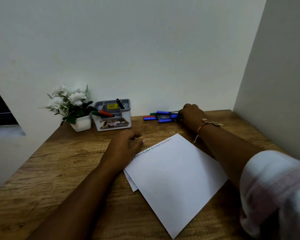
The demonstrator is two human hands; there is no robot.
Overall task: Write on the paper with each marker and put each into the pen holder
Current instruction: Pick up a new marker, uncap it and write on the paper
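Observation:
White paper (177, 175) lies tilted on the wooden desk (62, 161), with a line of writing along its top-left edge. My left hand (126, 144) rests on the paper's upper-left corner, fingers loosely spread. A pile of markers (160, 116) with blue, red and green caps lies by the back wall. My right hand (191, 116) reaches into the pile's right end, and its fingers curl around a blue-capped marker there. The grey pen holder (113, 116) stands to the left and holds a red, a green and a black marker.
A white pot of white flowers (71, 108) stands left of the pen holder. A wall closes off the back, and a white partition (275, 84) borders the desk's right side. A second sheet peeks out under the paper.

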